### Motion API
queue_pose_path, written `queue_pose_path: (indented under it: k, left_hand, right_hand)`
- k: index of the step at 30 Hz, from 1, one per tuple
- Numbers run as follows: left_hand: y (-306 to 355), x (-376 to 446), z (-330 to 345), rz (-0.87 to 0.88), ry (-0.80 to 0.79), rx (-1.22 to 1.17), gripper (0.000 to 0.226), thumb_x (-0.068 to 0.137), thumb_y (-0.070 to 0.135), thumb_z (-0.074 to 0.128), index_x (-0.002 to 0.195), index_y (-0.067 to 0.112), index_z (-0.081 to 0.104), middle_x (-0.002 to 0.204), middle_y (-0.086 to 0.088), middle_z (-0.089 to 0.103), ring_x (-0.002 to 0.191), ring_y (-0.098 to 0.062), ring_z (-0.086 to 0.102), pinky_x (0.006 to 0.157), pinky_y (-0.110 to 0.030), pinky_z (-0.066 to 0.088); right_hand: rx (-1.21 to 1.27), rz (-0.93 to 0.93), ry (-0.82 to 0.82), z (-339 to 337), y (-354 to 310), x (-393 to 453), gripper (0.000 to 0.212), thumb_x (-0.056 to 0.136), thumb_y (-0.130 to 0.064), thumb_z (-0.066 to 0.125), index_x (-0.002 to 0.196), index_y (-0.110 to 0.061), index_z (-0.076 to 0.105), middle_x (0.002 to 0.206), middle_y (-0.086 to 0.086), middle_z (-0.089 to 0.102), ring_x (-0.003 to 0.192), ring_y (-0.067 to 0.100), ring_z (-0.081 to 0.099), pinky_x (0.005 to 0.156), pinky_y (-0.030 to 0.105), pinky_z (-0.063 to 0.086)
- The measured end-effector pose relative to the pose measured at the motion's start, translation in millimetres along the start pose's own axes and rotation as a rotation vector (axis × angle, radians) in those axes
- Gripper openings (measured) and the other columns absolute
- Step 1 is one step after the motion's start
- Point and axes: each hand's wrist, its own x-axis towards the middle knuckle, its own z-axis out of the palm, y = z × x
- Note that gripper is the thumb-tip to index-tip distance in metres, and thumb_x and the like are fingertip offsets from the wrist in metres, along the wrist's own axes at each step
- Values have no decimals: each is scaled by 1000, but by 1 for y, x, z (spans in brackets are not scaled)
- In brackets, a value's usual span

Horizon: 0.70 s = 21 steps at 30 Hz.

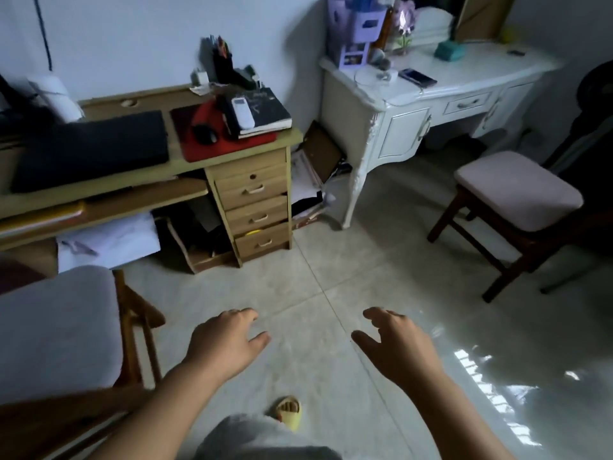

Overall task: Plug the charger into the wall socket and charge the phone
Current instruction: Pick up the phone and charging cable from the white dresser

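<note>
Grey padding covers the chair [49,327] at the far left, its wooden frame showing along the right side. Behind it stands a wooden desk [255,180] with three drawers; on top lie a dark flat keyboard cover [93,147], a red mat [212,147] with a black mouse [207,136], and a black book [265,111] with a white remote [242,111] resting on it. A small white charger-like block [201,77] sits at the back edge by the wall, beside a black pen holder [222,64]; the picture is too blurred to be sure what it is.

Low in the middle, over the pale tiled floor [331,260], the left hand [225,343] reaches forward with loose, slightly curled fingers and holds nothing. Below, a foot in a yellow slipper [289,411] rests on the tiles. The right hand [394,343] is likewise spread and empty, thumb pointing inward.

Further right, a white dressing table [431,104] stands against the wall. The phone [417,77] lies flat on its top, near a coiled white cable [371,78]. A dark-legged stool [517,190] with a pink cushion stands in front.
</note>
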Motion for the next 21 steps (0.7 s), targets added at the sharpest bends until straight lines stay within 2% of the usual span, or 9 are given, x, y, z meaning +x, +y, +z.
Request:
queue_pose_path:
  k: [5, 10, 17, 21]
  left_hand:
    - [51, 125, -62, 145, -9, 53, 48, 87, 49, 48, 127, 24, 48, 128, -2, 60, 113, -22, 57, 87, -33, 48]
    - [125, 231, -84, 276, -47, 31, 47, 86, 48, 50, 126, 23, 49, 127, -4, 60, 115, -23, 56, 90, -35, 48]
    - [215, 373, -123, 290, -23, 42, 47, 84, 48, 54, 124, 24, 53, 122, -3, 64, 111, -23, 59, 89, -34, 51]
    - [254, 450, -164, 308, 52, 21, 46, 84, 52, 52, 123, 28, 52, 120, 2, 65, 106, -20, 61, 84, -34, 52]
  right_hand:
    - [18, 45, 60, -54, 0, 107, 49, 85, -50, 54, 127, -26, 49, 124, 0, 64, 110, 21, 61, 86, 35, 51]
    - [60, 136, 133, -95, 36, 196, 49, 85, -49, 55, 127, -24, 50, 124, 1, 63, 110, 20, 61, 86, 34, 52]
    - [36, 187, 154, -162, 92, 342, 47, 86, -49, 52, 125, -24, 50, 126, -1, 61, 112, 21, 58, 85, 33, 48]
    - [52, 149, 155, -213, 102, 428, 42, 86, -47, 52, 120, -22, 51, 122, 1, 62, 110, 24, 58, 84, 34, 47]
